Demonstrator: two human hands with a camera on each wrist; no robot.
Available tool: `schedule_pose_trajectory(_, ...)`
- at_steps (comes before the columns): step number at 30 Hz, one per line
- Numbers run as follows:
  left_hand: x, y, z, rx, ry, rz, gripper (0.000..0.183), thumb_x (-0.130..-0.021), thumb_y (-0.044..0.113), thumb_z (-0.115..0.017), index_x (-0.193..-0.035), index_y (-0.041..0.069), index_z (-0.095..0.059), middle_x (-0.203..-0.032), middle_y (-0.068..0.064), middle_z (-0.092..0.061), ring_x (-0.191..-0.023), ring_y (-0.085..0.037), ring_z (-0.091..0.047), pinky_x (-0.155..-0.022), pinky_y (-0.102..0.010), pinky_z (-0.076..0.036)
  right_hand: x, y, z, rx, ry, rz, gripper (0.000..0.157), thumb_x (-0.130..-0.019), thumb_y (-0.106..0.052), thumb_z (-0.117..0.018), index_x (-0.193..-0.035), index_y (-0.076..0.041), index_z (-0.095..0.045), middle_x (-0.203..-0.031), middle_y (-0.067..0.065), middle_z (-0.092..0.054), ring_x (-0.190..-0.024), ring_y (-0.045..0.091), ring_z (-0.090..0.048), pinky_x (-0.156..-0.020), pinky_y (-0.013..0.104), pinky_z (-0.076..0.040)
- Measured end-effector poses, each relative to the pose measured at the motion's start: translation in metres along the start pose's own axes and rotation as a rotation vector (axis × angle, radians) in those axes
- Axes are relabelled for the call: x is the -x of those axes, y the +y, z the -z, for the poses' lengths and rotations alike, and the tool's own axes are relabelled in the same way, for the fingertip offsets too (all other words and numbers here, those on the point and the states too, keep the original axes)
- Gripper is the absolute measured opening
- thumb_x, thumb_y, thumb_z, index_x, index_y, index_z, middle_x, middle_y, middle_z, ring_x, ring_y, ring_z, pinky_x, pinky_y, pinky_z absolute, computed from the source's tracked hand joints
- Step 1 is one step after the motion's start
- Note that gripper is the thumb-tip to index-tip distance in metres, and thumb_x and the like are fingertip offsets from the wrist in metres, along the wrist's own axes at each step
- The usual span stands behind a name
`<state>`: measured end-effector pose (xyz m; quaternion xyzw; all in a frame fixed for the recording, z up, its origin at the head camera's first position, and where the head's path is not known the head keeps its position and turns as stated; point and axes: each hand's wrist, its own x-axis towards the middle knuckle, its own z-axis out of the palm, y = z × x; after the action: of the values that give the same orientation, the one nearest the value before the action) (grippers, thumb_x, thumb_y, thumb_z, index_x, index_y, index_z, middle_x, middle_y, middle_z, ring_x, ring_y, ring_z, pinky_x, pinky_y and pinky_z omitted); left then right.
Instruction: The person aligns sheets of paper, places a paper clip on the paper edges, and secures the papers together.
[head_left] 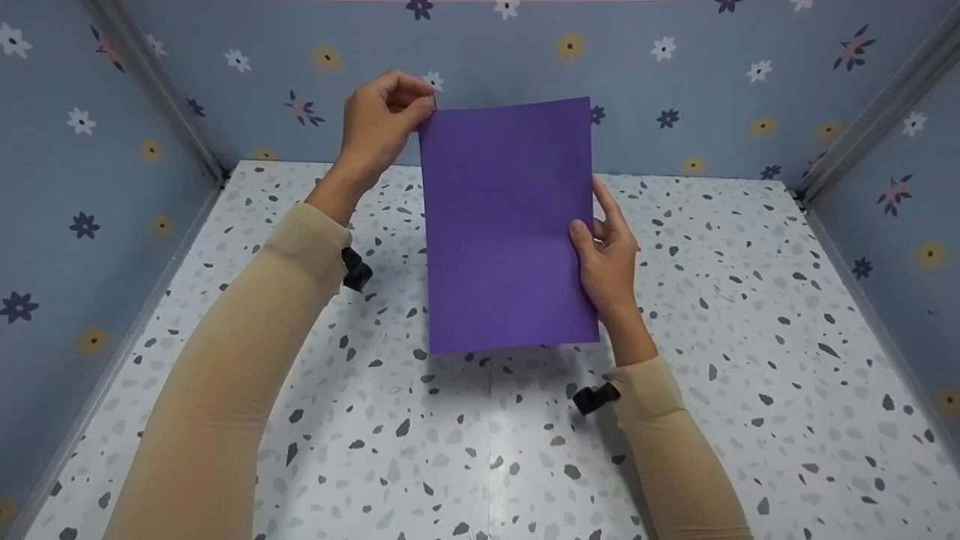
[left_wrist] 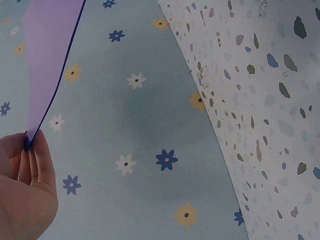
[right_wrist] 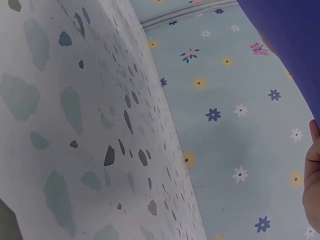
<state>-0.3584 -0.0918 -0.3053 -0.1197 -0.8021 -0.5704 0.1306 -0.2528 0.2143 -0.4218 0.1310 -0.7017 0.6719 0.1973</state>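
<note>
A purple sheet of paper (head_left: 510,225) is held up above the table in the head view, its long side upright and its top edge slightly bowed. My left hand (head_left: 386,120) pinches its upper left corner between thumb and fingertips. In the left wrist view that hand (left_wrist: 27,185) grips the tapering corner of the sheet (left_wrist: 47,60), which looks pale lilac with a dark edge. Lower down, my right hand (head_left: 609,262) holds the right edge, thumb in front and fingers partly behind. Only part of this hand (right_wrist: 312,185) shows in the right wrist view, beside the sheet (right_wrist: 290,45).
Below lies a white speckled tabletop (head_left: 750,337). A blue flowered wall (head_left: 510,45) rises behind it, with similar panels (head_left: 67,187) at both sides. Small black devices (head_left: 356,270) sit at both wrists.
</note>
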Motion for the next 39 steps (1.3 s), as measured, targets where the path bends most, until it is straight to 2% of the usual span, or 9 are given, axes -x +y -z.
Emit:
schedule_pose_trajectory(7, -0.001, -0.001, -0.001, 0.011, -0.011, 0.017, 0.023, -0.105, 0.021, -0.071, -0.124, 0.01, -0.075, -0.11, -0.001, -0.071, -0.103, -0.015, -0.067, -0.097, -0.028, -0.056, -0.001, 0.003, 0.002, -0.022, 0.005, -0.004, 0.061, -0.108, -0.014, -0.064, -0.165, -0.018, -0.042, -0.134, 0.019, -0.071, -0.1, 0.023, -0.077, -0.074, 0.033, -0.062)
schedule_pose_trajectory(16, -0.002, -0.004, -0.002, 0.016, -0.026, -0.019, 0.019, -0.105, 0.021, -0.071, -0.122, 0.014, -0.076, -0.109, 0.0, -0.071, -0.102, -0.015, -0.069, -0.096, -0.028, -0.056, -0.001, 0.002, 0.004, -0.027, 0.015, 0.004, 0.063, -0.108, -0.014, -0.064, -0.166, -0.011, -0.038, -0.129, 0.021, -0.073, -0.093, 0.026, -0.078, -0.072, 0.033, -0.062)
schedule_pose_trajectory(21, -0.001, -0.006, -0.001, 0.021, -0.04, -0.025, 0.02, -0.105, 0.019, -0.071, -0.123, 0.012, -0.076, -0.109, 0.0, -0.073, -0.102, -0.015, -0.07, -0.096, -0.028, -0.056, -0.001, 0.002, 0.004, -0.025, 0.014, 0.004, 0.062, -0.108, -0.015, -0.064, -0.166, -0.015, -0.04, -0.128, 0.019, -0.074, -0.093, 0.027, -0.078, -0.072, 0.034, -0.062)
schedule_pose_trajectory(25, 0.003, -0.001, 0.001, 0.027, -0.045, -0.006, 0.022, -0.105, 0.016, -0.07, -0.124, 0.009, -0.075, -0.109, -0.002, -0.073, -0.102, -0.016, -0.07, -0.097, -0.028, -0.057, -0.001, 0.002, 0.002, -0.026, 0.019, -0.001, 0.061, -0.108, -0.015, -0.065, -0.164, -0.02, -0.043, -0.125, 0.019, -0.075, -0.091, 0.028, -0.078, -0.071, 0.035, -0.063)
schedule_pose_trajectory(29, 0.004, -0.005, 0.002, 0.032, -0.062, -0.001, 0.025, -0.105, 0.016, -0.069, -0.128, 0.008, -0.075, -0.112, -0.004, -0.074, -0.103, -0.017, -0.071, -0.098, -0.029, -0.057, -0.002, 0.002, 0.002, -0.023, 0.025, -0.001, 0.06, -0.107, -0.014, -0.065, -0.164, -0.02, -0.044, -0.126, 0.019, -0.075, -0.092, 0.027, -0.078, -0.07, 0.034, -0.063)
schedule_pose_trajectory(33, 0.002, -0.011, 0.003, 0.04, -0.088, 0.002, 0.024, -0.106, 0.017, -0.069, -0.128, 0.015, -0.076, -0.113, -0.005, -0.075, -0.103, -0.018, -0.072, -0.098, -0.029, -0.058, -0.001, 0.002, 0.002, -0.028, 0.018, 0.004, 0.061, -0.108, -0.014, -0.065, -0.165, -0.017, -0.043, -0.127, 0.019, -0.074, -0.095, 0.028, -0.078, -0.071, 0.034, -0.063)
schedule_pose_trajectory(39, 0.005, -0.01, 0.004, 0.03, -0.106, -0.004, 0.026, -0.108, 0.018, -0.065, -0.132, 0.02, -0.075, -0.112, -0.004, -0.074, -0.102, -0.017, -0.072, -0.097, -0.028, -0.058, -0.002, 0.003, 0.003, -0.029, 0.017, 0.016, 0.061, -0.108, -0.015, -0.064, -0.165, -0.019, -0.042, -0.13, 0.018, -0.074, -0.1, 0.028, -0.077, -0.072, 0.034, -0.063)
